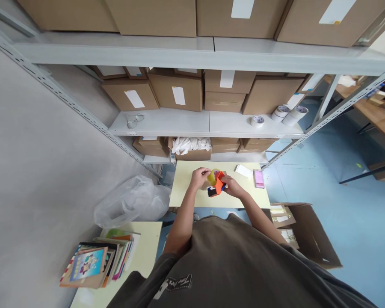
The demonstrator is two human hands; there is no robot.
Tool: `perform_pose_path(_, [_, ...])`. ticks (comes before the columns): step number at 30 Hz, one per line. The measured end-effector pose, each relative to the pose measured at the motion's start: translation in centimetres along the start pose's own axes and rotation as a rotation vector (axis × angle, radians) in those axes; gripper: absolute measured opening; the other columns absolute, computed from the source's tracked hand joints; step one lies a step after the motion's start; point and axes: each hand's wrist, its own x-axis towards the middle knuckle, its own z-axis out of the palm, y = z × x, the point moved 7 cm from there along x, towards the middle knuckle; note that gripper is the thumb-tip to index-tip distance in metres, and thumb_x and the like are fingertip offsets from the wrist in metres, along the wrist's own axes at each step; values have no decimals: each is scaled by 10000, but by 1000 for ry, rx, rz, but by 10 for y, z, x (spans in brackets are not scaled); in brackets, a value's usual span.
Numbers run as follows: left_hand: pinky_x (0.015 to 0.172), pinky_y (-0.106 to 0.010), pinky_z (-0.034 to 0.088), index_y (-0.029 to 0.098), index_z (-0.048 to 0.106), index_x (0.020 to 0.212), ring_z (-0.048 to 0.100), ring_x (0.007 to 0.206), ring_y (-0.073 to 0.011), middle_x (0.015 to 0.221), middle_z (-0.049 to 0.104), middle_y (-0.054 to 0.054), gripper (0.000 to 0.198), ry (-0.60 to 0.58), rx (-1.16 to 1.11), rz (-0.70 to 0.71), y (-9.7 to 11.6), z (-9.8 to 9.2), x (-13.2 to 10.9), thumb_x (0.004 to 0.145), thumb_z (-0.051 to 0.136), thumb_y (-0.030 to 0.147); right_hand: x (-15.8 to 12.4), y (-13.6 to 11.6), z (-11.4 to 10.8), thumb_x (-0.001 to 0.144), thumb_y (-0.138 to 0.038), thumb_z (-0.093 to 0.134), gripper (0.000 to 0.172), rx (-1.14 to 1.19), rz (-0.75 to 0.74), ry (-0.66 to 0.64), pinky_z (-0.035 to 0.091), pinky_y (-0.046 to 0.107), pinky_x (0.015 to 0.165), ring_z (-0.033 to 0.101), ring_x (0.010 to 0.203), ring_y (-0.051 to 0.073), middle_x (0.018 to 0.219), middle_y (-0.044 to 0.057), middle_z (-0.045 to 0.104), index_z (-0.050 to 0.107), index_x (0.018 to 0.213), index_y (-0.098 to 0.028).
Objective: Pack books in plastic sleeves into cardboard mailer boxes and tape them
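Over the pale yellow table [186, 194], my right hand [232, 187] grips an orange tape dispenser [217, 184] with a yellowish roll of tape on it. My left hand [199, 176] is closed in a pinch at the top of the roll, apparently on the tape's end. Both hands meet above the middle of the table. A white slip [244, 170] and a pink packet [259, 179] lie on the table to the right of my hands.
Grey metal shelving [208, 122] behind the table carries cardboard boxes and tape rolls [257, 121]. A clear plastic bag [131, 201] lies on the floor at left. A stack of books [98, 262] sits on a second table. An open carton [304, 233] stands at right.
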Motion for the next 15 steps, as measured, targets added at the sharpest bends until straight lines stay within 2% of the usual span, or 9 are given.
perform_pose_path(4, [883, -342, 596, 213, 811, 918, 742, 926, -218, 1018, 812, -79, 140, 19, 1, -43, -10, 0, 1, 903, 716, 315, 1, 1, 4, 833, -115, 652, 124, 24, -25, -6, 470, 343, 775, 553, 808, 214, 858, 44, 638, 601, 866, -223])
perform_pose_path(8, [860, -336, 577, 209, 769, 869, 723, 890, -210, 958, 798, -70, 148, 10, 45, -44, -17, 2, 2, 920, 675, 311, 0, 7, 12, 802, -170, 712, 268, 20, 10, -18, 514, 390, 853, 614, 892, 247, 978, 80, 688, 643, 1057, -214])
perform_pose_path(12, [835, -329, 553, 213, 707, 838, 696, 859, -201, 914, 766, -54, 134, 62, 97, -32, -21, 1, 2, 936, 630, 264, 4, 17, 22, 766, -430, 877, 449, -4, 106, -27, 533, 418, 887, 643, 930, 271, 1028, 92, 703, 643, 1087, -221])
perform_pose_path(15, [842, -322, 542, 220, 684, 832, 685, 863, -197, 908, 751, -44, 126, 85, 114, -27, -23, -1, 1, 934, 612, 235, 8, 23, 27, 730, -593, 913, 571, -11, 133, -14, 534, 421, 888, 651, 928, 276, 1005, 91, 708, 650, 1070, -217])
